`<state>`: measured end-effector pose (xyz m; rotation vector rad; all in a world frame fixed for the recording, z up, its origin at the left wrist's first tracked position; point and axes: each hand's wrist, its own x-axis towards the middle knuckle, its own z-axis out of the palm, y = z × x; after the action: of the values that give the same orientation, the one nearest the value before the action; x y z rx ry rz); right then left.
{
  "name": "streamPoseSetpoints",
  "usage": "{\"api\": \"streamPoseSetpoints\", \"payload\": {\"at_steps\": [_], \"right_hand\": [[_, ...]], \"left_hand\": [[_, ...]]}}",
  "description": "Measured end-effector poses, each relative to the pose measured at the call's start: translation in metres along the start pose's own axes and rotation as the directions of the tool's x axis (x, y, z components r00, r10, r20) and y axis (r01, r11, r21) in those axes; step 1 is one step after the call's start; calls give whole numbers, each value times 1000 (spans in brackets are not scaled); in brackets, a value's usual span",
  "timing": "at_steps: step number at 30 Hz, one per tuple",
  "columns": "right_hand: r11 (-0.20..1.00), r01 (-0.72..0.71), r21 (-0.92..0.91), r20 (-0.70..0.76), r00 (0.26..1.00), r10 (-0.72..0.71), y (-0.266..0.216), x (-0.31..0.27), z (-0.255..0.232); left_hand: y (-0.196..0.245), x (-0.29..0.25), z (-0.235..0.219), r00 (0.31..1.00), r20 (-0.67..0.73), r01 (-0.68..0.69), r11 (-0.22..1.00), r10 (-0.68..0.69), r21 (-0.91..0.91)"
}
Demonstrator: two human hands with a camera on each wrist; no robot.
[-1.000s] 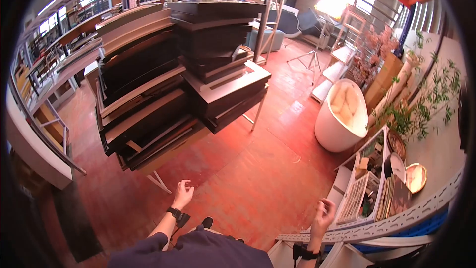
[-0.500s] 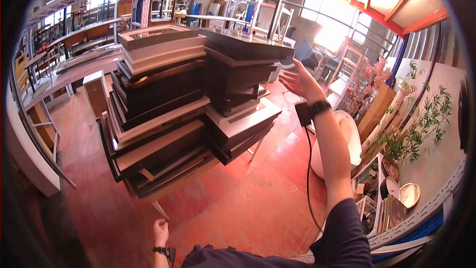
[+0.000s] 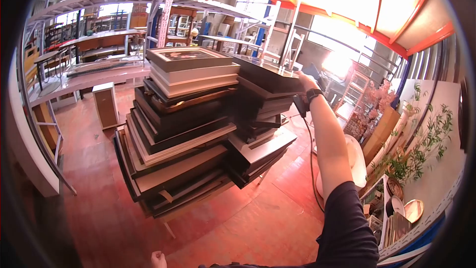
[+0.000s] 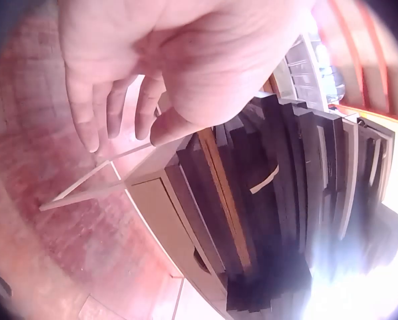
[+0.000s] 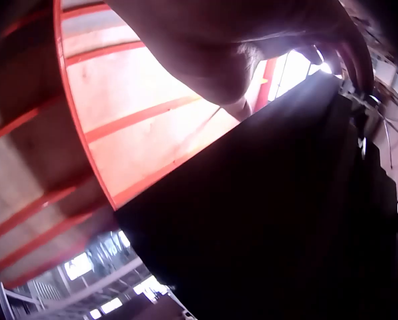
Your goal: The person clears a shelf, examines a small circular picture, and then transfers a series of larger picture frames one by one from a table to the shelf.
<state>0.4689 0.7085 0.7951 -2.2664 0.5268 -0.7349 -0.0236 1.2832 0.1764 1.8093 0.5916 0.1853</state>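
My right hand (image 3: 308, 82) is at the near right corner of a black picture frame (image 3: 270, 80), the topmost of the right-hand stack. In the right wrist view the thumb lies along the upper edge of this dark frame (image 5: 252, 200), with the fingers bent over its end. My left hand (image 3: 158, 260) hangs low at the bottom of the head view. Its wrist view shows the left hand (image 4: 185, 60) holding nothing, its fingers loosely bent, near the stacked frames (image 4: 285, 187). Beside the right stack rises a left stack of frames (image 3: 181, 151), topped by a framed picture (image 3: 196, 55).
Both stacks rest on a support with thin pale legs (image 3: 170, 230) on the red floor (image 3: 104, 178). At right are a white tub-shaped chair (image 3: 358, 161), a leafy plant (image 3: 416, 144) and a shelf edge (image 3: 436, 213). Metal racks (image 3: 99, 0) stand behind.
My right hand has risen from low on the right to the top frame's corner. My left hand has dropped toward the bottom edge. The head view has shifted, bringing the stacks lower and rightward.
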Motion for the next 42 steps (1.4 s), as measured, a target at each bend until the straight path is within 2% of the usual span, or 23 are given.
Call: {"api": "streamPoseSetpoints", "payload": {"at_steps": [1,2,3,4,5,7,8,9,12,14,16,18,22,23,24,25,26,27,28,31,36,40,42], "right_hand": [[1000,11,-1,14,1000,-11,12,-18,-8],[978,127,-163,-251,954,-166,-35,-57,-18],[920,194,-341,-469,813,-345,-90,-114,-14],[801,478,-361,-427,679,-598,-104,-119,-6],[695,687,-213,-257,646,-718,-124,-127,2],[542,792,-283,-12,562,-827,-172,-188,24],[470,859,-202,9,482,-876,-185,-200,53],[395,903,-167,148,419,-896,-207,-235,59],[262,945,-197,298,312,-902,-253,-286,116],[247,934,-258,446,342,-827,-276,-309,131],[342,933,-113,323,360,-875,-286,-303,155],[432,891,-140,343,453,-823,-293,-294,135],[475,814,-334,126,538,-834,-265,-215,104],[548,770,-326,175,619,-766,-254,-200,83],[546,693,-472,152,673,-723,-244,-179,72],[602,673,-431,159,713,-683,-227,-165,48],[572,635,-519,236,750,-618,-215,-139,32],[611,568,-552,96,771,-630,-193,-116,23],[602,555,-574,124,785,-607,-176,-98,7],[701,356,-617,134,926,-353,-135,-74,-35],[762,151,-629,8,982,-188,-49,9,-59],[739,249,-627,115,967,-229,-17,14,-77],[797,260,-546,270,954,-127,-14,20,-84]], "left_hand": [[-3,1,-1,1000,-12,11,1000,-11,-5],[-8,6,-2,1000,-5,6,1000,-6,-5],[-12,12,0,1000,2,0,1000,0,-8],[-15,18,5,1000,-10,9,1000,-9,-19],[-17,25,9,999,-27,26,996,-28,-87],[-25,38,23,998,-56,-15,995,9,-101],[-27,42,28,996,-65,-70,996,67,-48],[-4,39,27,999,-42,2,997,-4,-71],[50,37,35,995,-14,95,992,-96,-87],[74,24,36,997,6,76,987,-76,-139],[22,26,47,995,-36,-94,990,91,-101],[16,6,38,999,28,24,969,-18,-247],[-8,-42,10,994,102,36,995,-26,-98],[0,-48,4,996,90,27,988,-13,-150],[16,-51,-2,995,102,22,976,0,-216],[29,-46,-8,988,153,20,976,14,-215],[42,-37,-14,979,201,17,977,27,-213],[56,-24,-14,975,211,-33,979,76,-199],[76,-9,-14,967,221,-83,980,123,-184],[209,18,-13,932,277,-154,948,233,-277],[375,52,26,769,321,-410,811,554,-418],[485,50,78,567,305,-549,627,765,-553],[536,51,108,491,282,-629,560,824,-540]]}}
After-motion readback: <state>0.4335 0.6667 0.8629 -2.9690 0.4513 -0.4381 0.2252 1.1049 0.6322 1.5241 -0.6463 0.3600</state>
